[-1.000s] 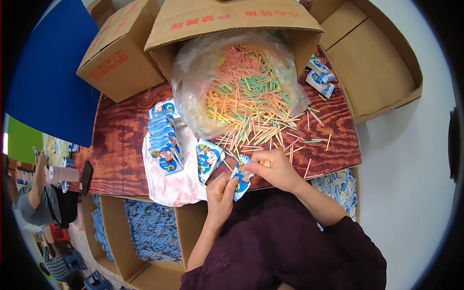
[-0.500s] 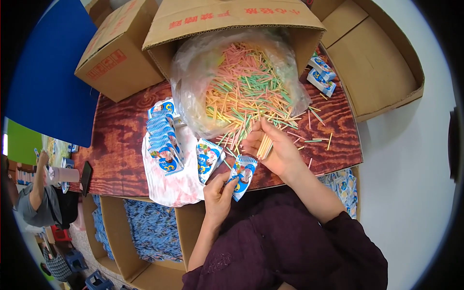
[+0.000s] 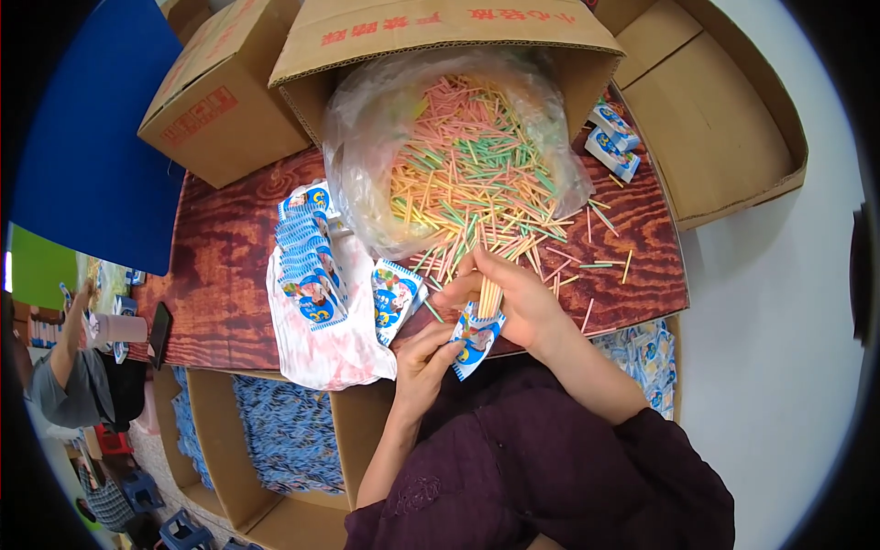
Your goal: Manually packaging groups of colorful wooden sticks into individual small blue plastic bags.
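My left hand (image 3: 423, 365) pinches a small blue-and-white packet (image 3: 476, 341) by its side, just past the table's near edge. In my right hand (image 3: 515, 301) is a small bundle of pale yellow sticks (image 3: 490, 298), with the fingers closed round it. The lower ends of the sticks are at the packet's upper end, and seem to be inside its mouth. Beyond my hands, a heap of pink, yellow and green sticks (image 3: 467, 165) spills from a clear plastic bag (image 3: 356, 183) lying in a tipped carton (image 3: 440, 29).
A row of overlapping packets (image 3: 310, 261) lies on a white cloth (image 3: 298, 353), with more packets (image 3: 396, 298) beside it. Loose sticks (image 3: 600, 266) are scattered at the right. Below the table stand cartons of blue packets (image 3: 289, 431). Another person (image 3: 69, 380) sits at far left.
My right hand has come down and nearer with the sticks, and my left hand has moved the packet slightly right. The stick ends now meet the packet's top.
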{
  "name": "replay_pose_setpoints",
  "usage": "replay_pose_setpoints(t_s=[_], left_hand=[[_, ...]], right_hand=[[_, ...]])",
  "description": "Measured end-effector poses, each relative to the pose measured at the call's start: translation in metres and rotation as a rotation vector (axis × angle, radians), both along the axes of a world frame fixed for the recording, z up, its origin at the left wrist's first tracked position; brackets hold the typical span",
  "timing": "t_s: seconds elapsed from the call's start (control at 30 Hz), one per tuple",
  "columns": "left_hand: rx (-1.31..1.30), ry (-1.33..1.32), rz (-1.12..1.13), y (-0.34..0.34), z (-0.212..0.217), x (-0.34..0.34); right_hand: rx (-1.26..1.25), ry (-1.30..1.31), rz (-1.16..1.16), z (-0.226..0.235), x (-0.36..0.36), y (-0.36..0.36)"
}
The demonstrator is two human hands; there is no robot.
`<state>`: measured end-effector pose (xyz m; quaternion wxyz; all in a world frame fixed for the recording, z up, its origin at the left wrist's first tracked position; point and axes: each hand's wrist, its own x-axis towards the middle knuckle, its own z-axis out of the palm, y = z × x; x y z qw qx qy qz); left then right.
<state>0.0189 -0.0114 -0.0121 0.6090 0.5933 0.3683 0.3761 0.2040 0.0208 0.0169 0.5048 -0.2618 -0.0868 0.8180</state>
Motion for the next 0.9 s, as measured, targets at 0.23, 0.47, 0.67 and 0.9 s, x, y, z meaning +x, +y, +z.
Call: replay_pose_setpoints(t_s=[0.23, 0.47, 0.67, 0.9], left_hand=[[-0.204, -0.213, 0.127, -0.008, -0.023, 0.007], [-0.24, -0.491, 0.079, 0.0, -0.023, 0.005], [-0.255, -0.381, -0.026, 0.005, -0.009, -0.004], [0.076, -0.013, -0.155, 0.015, 0.014, -0.013]], right_hand=[[0.493, -0.536, 0.055, 0.013, -0.014, -0.021], [0.809, -1.289, 0.023, 0.059, 0.005, -0.037], [0.916, -1.48, 0.029, 0.059, -0.002, -0.052], [0.882, -1.238, 0.17, 0.047, 0.009, -0.045]])
